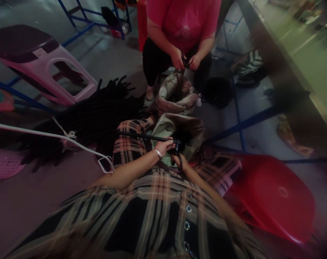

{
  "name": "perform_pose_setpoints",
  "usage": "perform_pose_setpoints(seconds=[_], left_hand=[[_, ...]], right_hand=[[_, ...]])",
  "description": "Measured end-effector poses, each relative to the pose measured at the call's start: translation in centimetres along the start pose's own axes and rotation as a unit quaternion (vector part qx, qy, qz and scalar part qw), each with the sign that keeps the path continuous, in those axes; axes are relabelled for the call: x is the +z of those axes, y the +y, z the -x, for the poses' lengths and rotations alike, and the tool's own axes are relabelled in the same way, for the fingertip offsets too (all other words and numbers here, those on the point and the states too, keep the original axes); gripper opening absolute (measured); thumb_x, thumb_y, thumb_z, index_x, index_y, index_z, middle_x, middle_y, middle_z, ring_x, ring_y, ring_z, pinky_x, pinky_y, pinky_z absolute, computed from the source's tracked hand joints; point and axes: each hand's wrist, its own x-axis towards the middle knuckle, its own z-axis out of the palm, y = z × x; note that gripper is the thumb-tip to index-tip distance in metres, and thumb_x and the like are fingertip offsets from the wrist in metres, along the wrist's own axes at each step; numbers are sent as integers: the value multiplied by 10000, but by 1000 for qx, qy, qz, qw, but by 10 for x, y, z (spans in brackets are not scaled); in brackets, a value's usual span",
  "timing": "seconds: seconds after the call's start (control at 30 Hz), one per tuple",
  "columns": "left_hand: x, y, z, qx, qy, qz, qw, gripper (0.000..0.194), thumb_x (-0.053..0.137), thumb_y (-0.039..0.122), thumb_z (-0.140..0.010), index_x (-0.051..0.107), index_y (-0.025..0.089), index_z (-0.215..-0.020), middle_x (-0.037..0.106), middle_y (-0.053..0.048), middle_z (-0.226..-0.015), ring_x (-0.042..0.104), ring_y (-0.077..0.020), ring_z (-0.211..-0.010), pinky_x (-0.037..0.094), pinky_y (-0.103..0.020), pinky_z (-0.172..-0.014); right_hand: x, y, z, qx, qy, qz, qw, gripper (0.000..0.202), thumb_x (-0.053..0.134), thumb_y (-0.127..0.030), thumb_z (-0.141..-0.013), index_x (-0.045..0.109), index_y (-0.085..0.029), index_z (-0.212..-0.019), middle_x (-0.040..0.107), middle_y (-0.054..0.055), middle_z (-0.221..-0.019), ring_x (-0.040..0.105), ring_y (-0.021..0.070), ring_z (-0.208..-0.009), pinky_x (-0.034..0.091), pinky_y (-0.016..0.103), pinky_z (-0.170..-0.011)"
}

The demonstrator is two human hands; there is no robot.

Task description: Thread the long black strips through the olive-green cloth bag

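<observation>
My left hand (pixel 165 146), with a bracelet at its wrist, is closed on a long thin black tube (pixel 142 135) that points out to the left across my knee. Close beside it, my right hand (pixel 177 160) grips a black curved piece (pixel 180 163); its exact kind is too dark to tell. Both hands are over the near rim of an open pale sack (pixel 163 124) between my knees. Dark contents show inside the sack. On the floor to the left lies a large bundle of black tubes (pixel 98 108), tied with pale string (pixel 68 135).
A person in a pink shirt (pixel 183 21) sits opposite, both hands on a small black object above another sack (pixel 170 104). A red stool (pixel 277 194) is at right, a pink-and-dark stool (pixel 61 68) at left. A white rod (pixel 50 135) crosses the left; blue table legs (pixel 241 126) stand right.
</observation>
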Motion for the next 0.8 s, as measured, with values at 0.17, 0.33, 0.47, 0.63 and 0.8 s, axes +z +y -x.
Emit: perform_pose_setpoints(seconds=[0.17, 0.33, 0.47, 0.63, 0.8], left_hand=[[2, 0, 1, 3, 5, 2, 1000, 191, 669, 35, -709, 618, 87, -886, 667, -41, -650, 665, -134, -594, 563, -223, -569], [3, 1, 1, 4, 19, 3, 1000, 193, 700, 52, -693, 622, 84, -866, 662, -49, -646, 669, -148, -593, 564, -242, -575], [3, 2, 2, 10, 24, -16, 1000, 184, 692, 44, -694, 621, 81, -860, 663, -54, -647, 668, -147, -585, 561, -236, -568], [1, 2, 4, 14, 27, -41, 999, 187, 712, 50, -683, 618, 80, -842, 647, -41, -612, 660, -141, -554, 555, -218, -532], [1, 1, 0, 15, 34, -37, 999, 185, 719, 50, -685, 610, 79, -831, 650, -48, -621, 659, -146, -540, 557, -216, -498]], right_hand=[[5, -2, 1, 43, 37, -10, 998, 141, 477, -316, -707, 499, -186, -659, 548, -6, -567, 501, 125, -508, 383, 230, -500], [8, -2, 4, 41, 62, -13, 997, 169, 475, -310, -715, 534, -169, -644, 544, 7, -532, 495, 123, -469, 368, 224, -452], [7, -2, 4, 19, 42, -2, 999, 171, 472, -323, -724, 531, -172, -671, 559, 8, -563, 514, 125, -498, 389, 218, -471], [5, -2, 1, -22, 34, 22, 999, 196, 465, -370, -725, 514, -182, -704, 560, 9, -628, 511, 127, -568, 409, 220, -524], [8, 4, -1, -20, 51, 11, 998, 274, 455, -454, -706, 483, -191, -639, 520, 14, -587, 465, 128, -530, 379, 237, -484]])
